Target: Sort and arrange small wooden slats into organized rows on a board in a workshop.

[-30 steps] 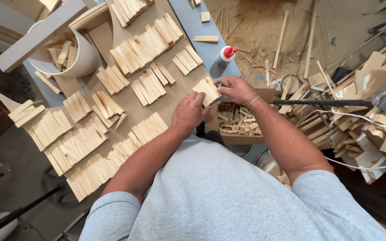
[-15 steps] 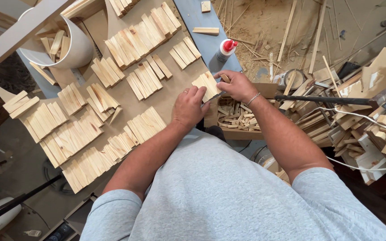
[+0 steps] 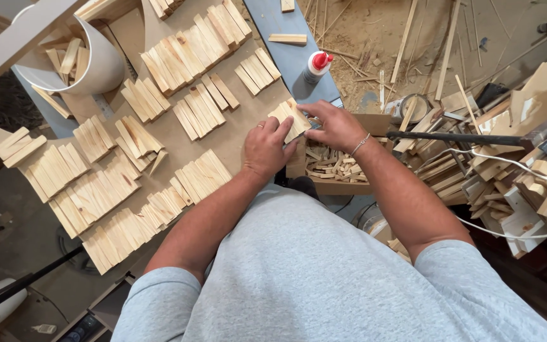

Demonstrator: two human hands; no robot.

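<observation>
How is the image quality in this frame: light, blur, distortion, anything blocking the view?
Head view: even, soft light, no glare and only faint shadows. Both hands, left and right, are sharp on the small set of wood slats they hold, with no motion blur. Wide-angle stretch bends the edges. The person's grey shirt fills the lower frame, hiding whatever lies under it.

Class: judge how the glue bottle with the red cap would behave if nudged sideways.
The glue bottle is narrow and upright, so it probably tips easily. Its rounded body would likely roll once down. Smooth plastic may slip on the blue surface.
</observation>
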